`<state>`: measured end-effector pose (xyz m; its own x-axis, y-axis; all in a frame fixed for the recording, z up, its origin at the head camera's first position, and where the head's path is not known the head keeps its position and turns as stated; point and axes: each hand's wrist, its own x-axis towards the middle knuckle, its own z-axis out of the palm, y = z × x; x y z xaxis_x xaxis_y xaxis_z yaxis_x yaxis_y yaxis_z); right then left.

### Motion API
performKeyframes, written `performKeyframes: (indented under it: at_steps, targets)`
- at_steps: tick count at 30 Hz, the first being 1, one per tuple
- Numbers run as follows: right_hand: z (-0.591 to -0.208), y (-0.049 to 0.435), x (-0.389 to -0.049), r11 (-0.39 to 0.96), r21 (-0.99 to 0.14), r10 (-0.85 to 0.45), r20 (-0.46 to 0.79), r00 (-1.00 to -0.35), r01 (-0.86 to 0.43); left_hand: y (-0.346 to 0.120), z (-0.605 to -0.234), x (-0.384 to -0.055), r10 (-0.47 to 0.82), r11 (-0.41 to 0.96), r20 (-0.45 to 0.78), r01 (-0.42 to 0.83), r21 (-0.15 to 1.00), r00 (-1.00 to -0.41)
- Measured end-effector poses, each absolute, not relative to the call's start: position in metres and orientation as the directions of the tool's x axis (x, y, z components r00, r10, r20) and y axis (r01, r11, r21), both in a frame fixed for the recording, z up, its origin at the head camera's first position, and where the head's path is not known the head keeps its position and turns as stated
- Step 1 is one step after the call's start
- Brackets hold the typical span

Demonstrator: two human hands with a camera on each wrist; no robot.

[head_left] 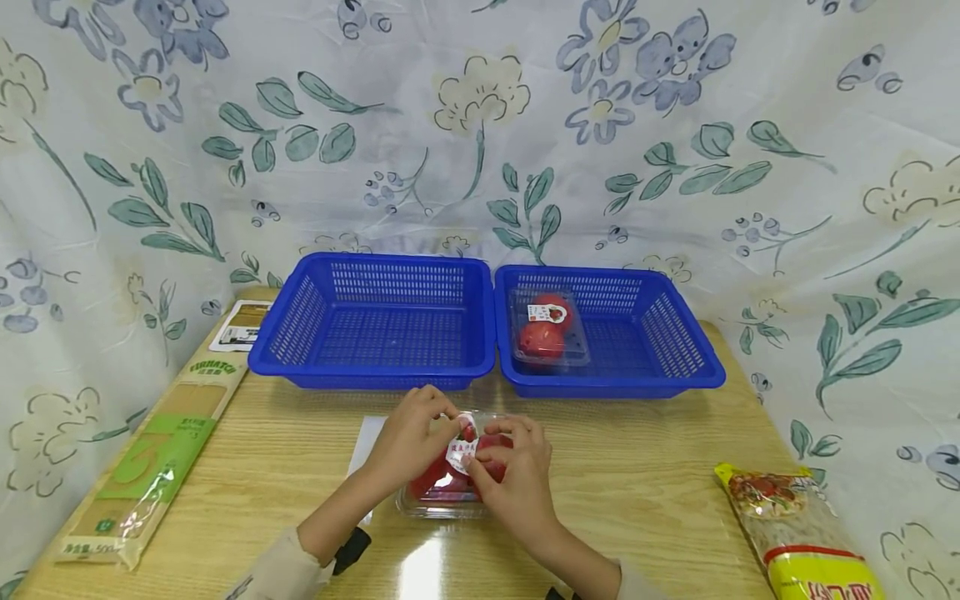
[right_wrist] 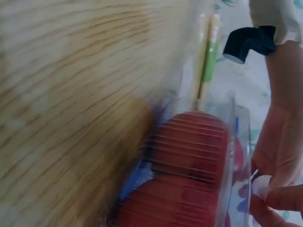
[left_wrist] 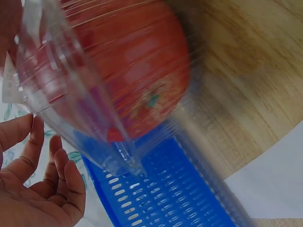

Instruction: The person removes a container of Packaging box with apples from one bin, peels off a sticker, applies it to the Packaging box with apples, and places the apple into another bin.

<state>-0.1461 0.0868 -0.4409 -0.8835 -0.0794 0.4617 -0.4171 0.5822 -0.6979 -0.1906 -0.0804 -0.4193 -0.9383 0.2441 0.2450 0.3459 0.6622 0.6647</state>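
Note:
A clear plastic fruit box [head_left: 442, 507] with red round fruits [head_left: 426, 482] sits on the table in front of me. On its lid is a white sticker label [head_left: 462, 450] with a red picture. My left hand [head_left: 417, 429] pinches the label's upper end, thumb and index finger together. The right hand [head_left: 519, 475] pinches its lower edge, with the thumb lying on it. In the left wrist view, the left hand's [left_wrist: 45, 184] other fingers curl loosely beside the lid. Close by the box in the right wrist view are the right hand's fingers [right_wrist: 284, 198].
Behind the box stand two blue baskets, the left one [head_left: 375, 379] and the right one [head_left: 622, 385]. A similar fruit box [head_left: 573, 346] lies in the right basket. Noodle packs lie left [head_left: 161, 450] and right [head_left: 795, 525]. White paper [head_left: 365, 442] lies beside the box.

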Motion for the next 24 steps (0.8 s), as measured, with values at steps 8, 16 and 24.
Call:
performKeyframes:
  at_steps: [8, 16, 24]
  targets:
    - [-0.444, 0.088, -0.150, 0.683, -0.548, -0.123, 0.564, -0.816, -0.482, -0.076, -0.427, -0.192, 0.269, 0.731, 0.299, 0.396, 0.555, -0.916]
    - [-0.446, 0.087, -0.152, 0.739, -0.455, -0.170, 0.588, -0.791, -0.497, -0.074, -0.432, -0.193, 0.319, 0.751, 0.384, 0.479, 0.454, -0.866]
    - [-0.440, 0.083, -0.152, 0.814, -0.358, -0.188, 0.582, -0.791, -0.457, -0.074, -0.441, -0.195, 0.399, 0.763, 0.478, 0.573, 0.300, -0.782]
